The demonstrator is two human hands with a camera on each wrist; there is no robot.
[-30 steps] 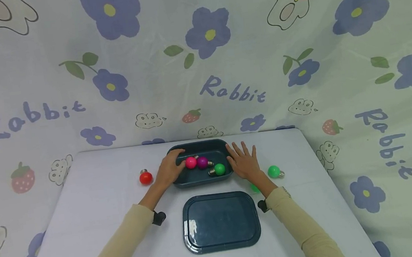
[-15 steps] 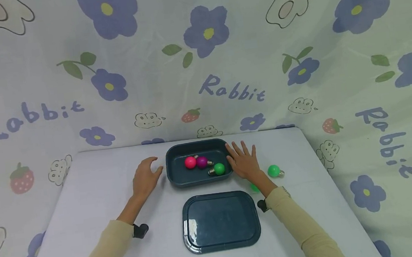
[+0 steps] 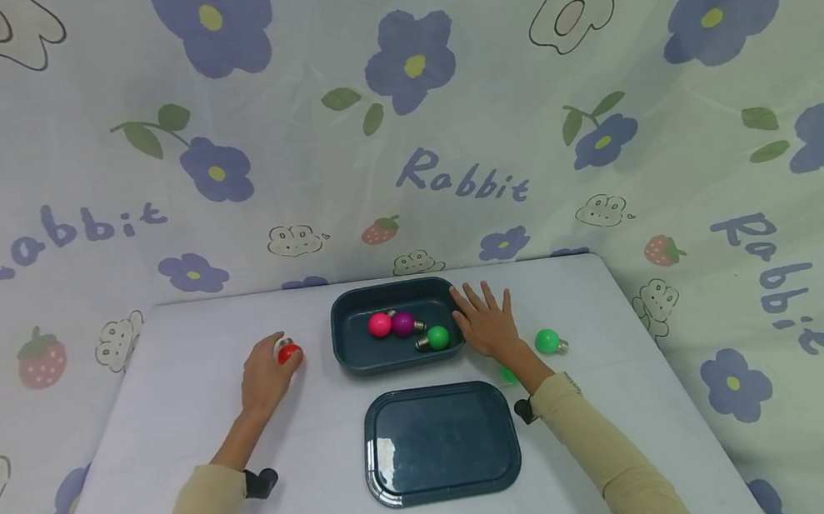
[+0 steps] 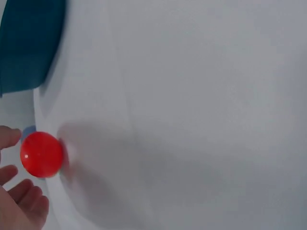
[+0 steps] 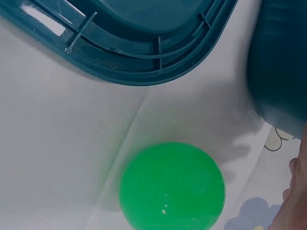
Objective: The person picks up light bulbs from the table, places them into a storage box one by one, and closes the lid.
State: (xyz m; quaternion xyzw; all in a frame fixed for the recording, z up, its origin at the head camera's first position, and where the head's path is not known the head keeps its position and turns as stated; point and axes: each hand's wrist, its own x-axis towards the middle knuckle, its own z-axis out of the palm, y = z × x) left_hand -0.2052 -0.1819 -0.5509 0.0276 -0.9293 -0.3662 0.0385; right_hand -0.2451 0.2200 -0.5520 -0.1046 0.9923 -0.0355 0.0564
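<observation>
My left hand (image 3: 265, 377) is at a red light bulb (image 3: 289, 354) on the left of the table, its thumb and fingers spread around it. In the left wrist view gaps show between the fingers (image 4: 31, 199) and the red bulb (image 4: 41, 155). The dark blue box (image 3: 340, 331) holds a pink bulb (image 3: 380, 325), a purple bulb (image 3: 403, 324) and a green bulb (image 3: 438, 338). With fingers straight and spread, my right hand (image 3: 491, 328) rests at the box's right rim.
A dark blue lid (image 3: 442, 445) lies in front of the box. One green bulb (image 3: 547, 341) lies right of my right hand; another green bulb (image 3: 509, 375) is partly hidden by my right wrist. A printed cloth (image 3: 341, 155) hangs behind the table.
My left hand has left the box's left side and moved left to the red bulb. My right hand has stayed at the rim. The bulbs in the box look unmoved.
</observation>
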